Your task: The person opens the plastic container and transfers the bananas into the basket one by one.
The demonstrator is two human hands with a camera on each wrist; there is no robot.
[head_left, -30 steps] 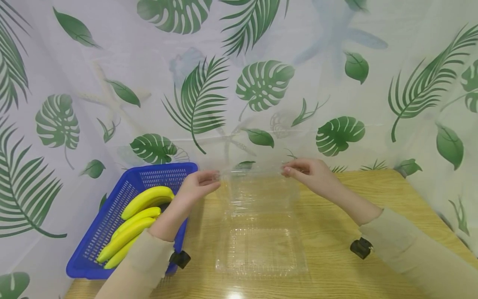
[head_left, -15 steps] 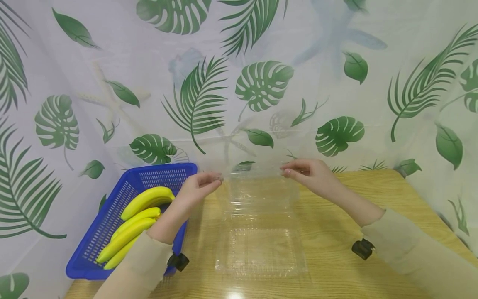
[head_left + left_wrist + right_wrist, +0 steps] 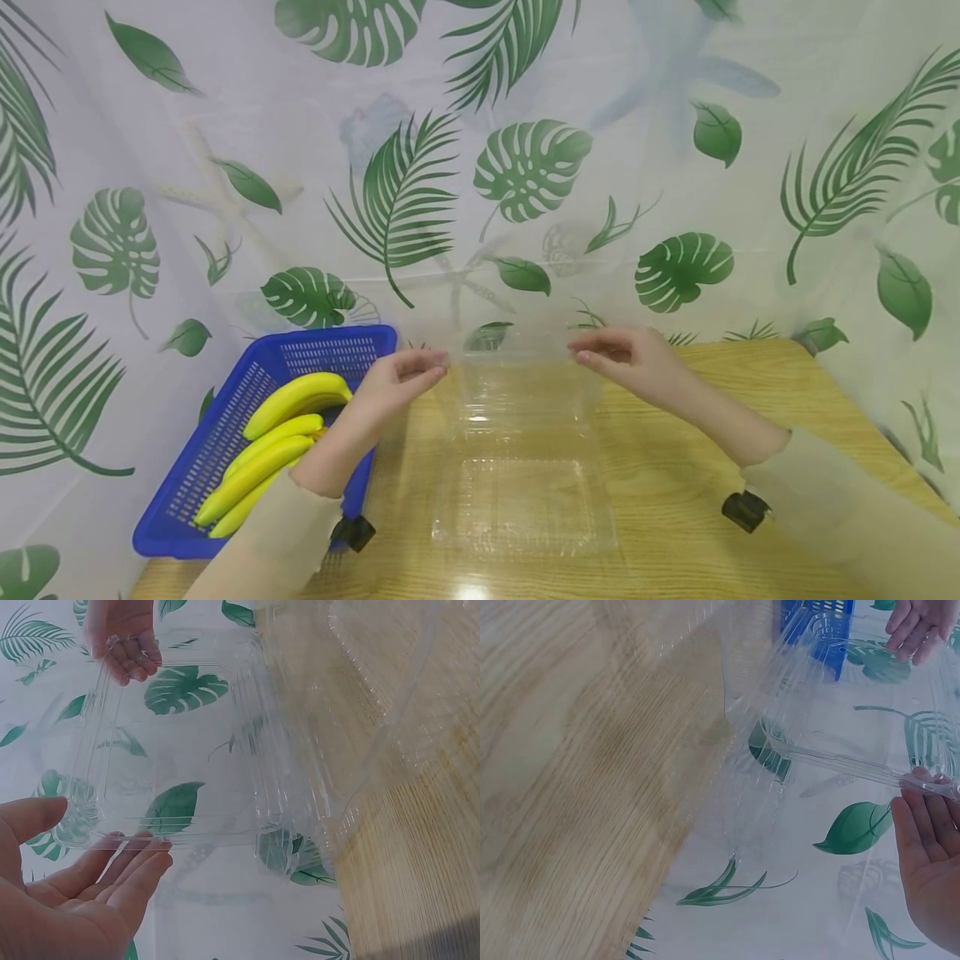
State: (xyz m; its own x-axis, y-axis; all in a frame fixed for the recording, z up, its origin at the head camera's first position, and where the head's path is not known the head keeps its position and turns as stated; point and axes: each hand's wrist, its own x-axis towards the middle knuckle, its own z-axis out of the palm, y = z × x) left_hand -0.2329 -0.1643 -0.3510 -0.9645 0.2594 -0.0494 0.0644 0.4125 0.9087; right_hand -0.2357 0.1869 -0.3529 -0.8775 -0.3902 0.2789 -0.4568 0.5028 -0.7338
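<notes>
A clear plastic clamshell box (image 3: 525, 504) lies unfolded on the table, its base nearer me. Its lid (image 3: 517, 392) stands raised at the back, between the two hands. My left hand (image 3: 397, 383) is at the lid's left edge; in the left wrist view its fingertips (image 3: 161, 847) touch the rim and the thumb is spread away from them. At the opposite edge is my right hand (image 3: 626, 358), its extended fingers (image 3: 922, 817) meeting the rim in the right wrist view. Neither hand is curled round the plastic.
To the left stands a blue perforated basket (image 3: 187, 442) with several yellow bananas (image 3: 262, 467) in it, partly behind the left forearm. The wooden table (image 3: 697, 533) ends at a leaf-printed cloth (image 3: 525, 167) behind.
My right hand has shifted slightly right and its thumb and fingers have parted from their pinch on the lid corner. The left fingers have loosened too. The lid stays raised.
</notes>
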